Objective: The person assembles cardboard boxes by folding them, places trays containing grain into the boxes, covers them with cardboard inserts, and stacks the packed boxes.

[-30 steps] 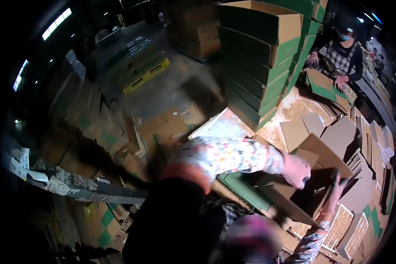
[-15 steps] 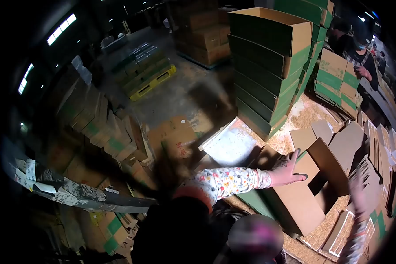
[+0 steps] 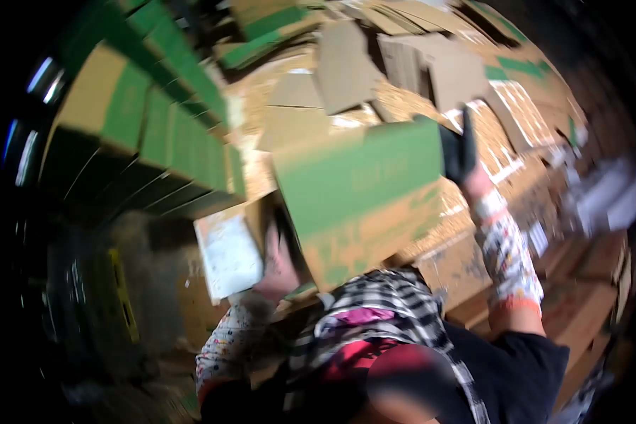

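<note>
In the head view, a cardboard carton (image 3: 360,201) stands on the work surface (image 3: 396,95) directly in front of the person, its broad printed face turned toward the body. A wide band of flat green covers the upper part of that face, with faint, unreadable marks near its middle. Below the band the board is plain tan brown, dotted with smaller green patches along the lower edge. The carton sits at a slant, its right side higher than its left, and motion blur softens its edges and print. On its left, a dark gap shows between the green face and a brown panel.

The hands are apart, one on each side of the carton. The left hand (image 3: 279,265) is at that dark gap, fingers pointing up; whether it grips the board I cannot tell. The right hand (image 3: 459,152), dark over the fingers and palm, is spread at the upper right corner, thumb raised.

A white board (image 3: 230,254) lies just left of the left hand. Loose cardboard pieces (image 3: 346,67) lie beyond the carton.
</note>
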Demonstrator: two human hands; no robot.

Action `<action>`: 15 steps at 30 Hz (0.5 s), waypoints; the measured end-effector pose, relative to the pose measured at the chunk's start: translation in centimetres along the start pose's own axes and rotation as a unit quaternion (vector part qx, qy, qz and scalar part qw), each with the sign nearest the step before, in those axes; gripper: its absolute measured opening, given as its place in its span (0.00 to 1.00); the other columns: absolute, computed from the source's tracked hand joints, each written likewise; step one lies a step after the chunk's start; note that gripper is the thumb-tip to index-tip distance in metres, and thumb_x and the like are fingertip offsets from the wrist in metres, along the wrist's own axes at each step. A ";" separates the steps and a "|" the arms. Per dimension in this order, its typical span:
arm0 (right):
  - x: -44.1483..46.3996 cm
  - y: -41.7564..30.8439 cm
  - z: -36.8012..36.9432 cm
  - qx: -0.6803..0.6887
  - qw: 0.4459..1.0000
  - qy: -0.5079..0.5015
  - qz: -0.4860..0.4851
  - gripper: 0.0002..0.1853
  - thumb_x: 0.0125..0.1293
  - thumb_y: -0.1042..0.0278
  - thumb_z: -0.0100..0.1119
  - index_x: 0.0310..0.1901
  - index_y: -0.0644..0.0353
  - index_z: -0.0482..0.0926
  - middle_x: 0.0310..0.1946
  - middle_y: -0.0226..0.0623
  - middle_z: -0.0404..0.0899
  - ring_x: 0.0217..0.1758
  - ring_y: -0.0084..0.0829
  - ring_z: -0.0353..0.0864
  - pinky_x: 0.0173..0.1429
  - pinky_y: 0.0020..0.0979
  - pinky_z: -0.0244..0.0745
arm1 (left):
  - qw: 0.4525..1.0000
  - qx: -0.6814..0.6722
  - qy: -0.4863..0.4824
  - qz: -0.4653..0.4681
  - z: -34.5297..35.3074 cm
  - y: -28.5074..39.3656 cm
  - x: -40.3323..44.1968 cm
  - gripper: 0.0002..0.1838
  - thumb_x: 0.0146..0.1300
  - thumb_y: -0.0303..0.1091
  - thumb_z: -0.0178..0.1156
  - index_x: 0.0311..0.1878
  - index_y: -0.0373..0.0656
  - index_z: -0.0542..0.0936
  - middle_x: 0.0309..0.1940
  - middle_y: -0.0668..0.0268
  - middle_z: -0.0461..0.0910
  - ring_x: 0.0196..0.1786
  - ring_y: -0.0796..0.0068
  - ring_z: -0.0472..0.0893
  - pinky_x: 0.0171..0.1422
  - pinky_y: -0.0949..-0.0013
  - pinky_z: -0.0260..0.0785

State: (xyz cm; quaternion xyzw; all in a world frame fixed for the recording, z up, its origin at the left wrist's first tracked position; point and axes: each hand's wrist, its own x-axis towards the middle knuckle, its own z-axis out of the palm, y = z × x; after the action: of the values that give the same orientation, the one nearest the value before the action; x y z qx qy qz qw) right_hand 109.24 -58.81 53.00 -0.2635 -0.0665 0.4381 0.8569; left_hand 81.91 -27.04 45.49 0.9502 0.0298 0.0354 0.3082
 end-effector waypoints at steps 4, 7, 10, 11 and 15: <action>3.7 6.5 -1.3 -0.719 0.683 0.121 0.039 0.47 0.57 0.48 0.61 0.68 0.74 0.51 0.57 0.59 0.70 0.61 0.47 0.70 0.67 0.32 0.62 | 0.989 -0.058 0.113 -0.077 0.0 -5.3 0.2 0.22 0.59 0.30 0.58 0.58 0.37 0.73 0.62 0.50 0.67 0.65 0.57 0.66 0.68 0.58 0.59; 2.0 7.2 0.2 -0.638 0.756 0.149 0.017 0.41 0.63 0.49 0.56 0.68 0.71 0.54 0.64 0.55 0.62 0.68 0.41 0.62 0.71 0.31 0.56 | 0.899 -0.307 0.284 -0.133 -5.6 2.6 7.7 0.30 0.65 0.39 0.57 0.66 0.36 0.63 0.64 0.55 0.64 0.66 0.64 0.63 0.69 0.65 0.54; -0.3 5.6 -4.0 -0.435 0.873 0.210 -0.069 0.34 0.68 0.52 0.51 0.68 0.66 0.57 0.65 0.47 0.63 0.68 0.35 0.61 0.71 0.31 0.55 | 0.981 -0.025 0.132 -0.141 -5.3 1.6 11.7 0.28 0.64 0.38 0.57 0.63 0.33 0.63 0.60 0.49 0.67 0.63 0.55 0.65 0.68 0.62 0.55; -0.3 4.9 -6.2 -0.396 0.868 0.251 -0.162 0.34 0.68 0.52 0.52 0.68 0.66 0.57 0.66 0.46 0.61 0.69 0.35 0.61 0.71 0.32 0.54 | 0.979 -0.004 0.154 -0.135 -4.7 -0.7 12.2 0.26 0.62 0.36 0.57 0.59 0.32 0.66 0.57 0.46 0.68 0.62 0.51 0.66 0.67 0.59 0.56; -7.6 -2.7 -20.5 -0.429 0.411 0.784 -0.181 0.47 0.62 0.34 0.49 0.67 0.71 0.55 0.65 0.60 0.57 0.72 0.50 0.51 0.71 0.43 0.52 | 0.975 -0.055 0.132 -0.171 -4.8 -0.2 13.5 0.21 0.61 0.29 0.56 0.57 0.34 0.68 0.50 0.54 0.71 0.50 0.63 0.71 0.56 0.65 0.62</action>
State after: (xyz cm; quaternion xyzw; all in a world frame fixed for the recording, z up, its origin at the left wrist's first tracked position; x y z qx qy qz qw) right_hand 113.65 -74.14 37.82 -0.8071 0.4091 -0.2099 0.3704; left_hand 94.95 -22.98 49.90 0.8996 0.2304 0.1090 0.3546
